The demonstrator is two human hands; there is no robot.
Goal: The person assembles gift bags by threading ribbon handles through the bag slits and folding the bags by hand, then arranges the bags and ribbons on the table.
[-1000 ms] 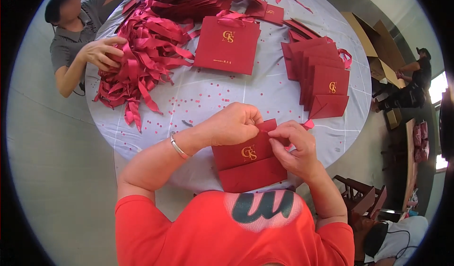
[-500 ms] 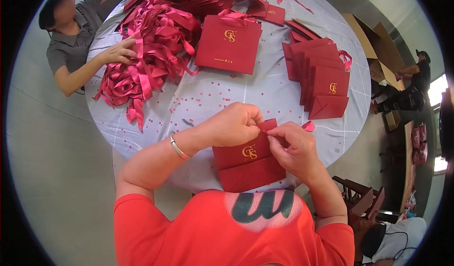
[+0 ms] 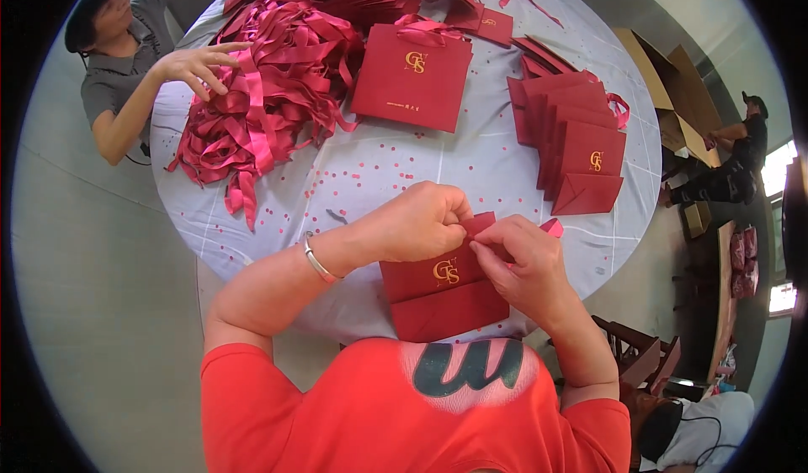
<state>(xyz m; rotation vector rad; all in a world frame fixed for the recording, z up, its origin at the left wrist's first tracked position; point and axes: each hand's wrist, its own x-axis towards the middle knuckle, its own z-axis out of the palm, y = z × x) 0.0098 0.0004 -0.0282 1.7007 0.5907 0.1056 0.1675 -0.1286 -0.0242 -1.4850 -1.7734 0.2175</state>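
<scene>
A flat-folded red paper gift bag (image 3: 447,292) with a gold emblem lies in front of me at the table's near edge, its bottom panel folded up. Over its upper edge, my left hand (image 3: 425,220) is closed in a pinch at the bag, with a bracelet on the wrist. My right hand (image 3: 522,263) pinches close beside it, fingertips almost meeting the left ones. Pink ribbon (image 3: 551,228) shows behind the right hand, and a small pink bit peeks out under its fingers. The exact grip of both hands is partly hidden.
A large heap of pink ribbons (image 3: 269,86) lies at the far left; a co-worker's hand (image 3: 198,67) hovers over it. A red bag with a ribbon handle (image 3: 412,77) lies beyond my hands. Fanned red bags (image 3: 589,149) lie right. Pink dots litter the white tablecloth (image 3: 353,155).
The co-worker's hand has lifted up off the ribbon heap, fingers spread. My own hands stay at the bag's upper edge with only slight finger movement.
</scene>
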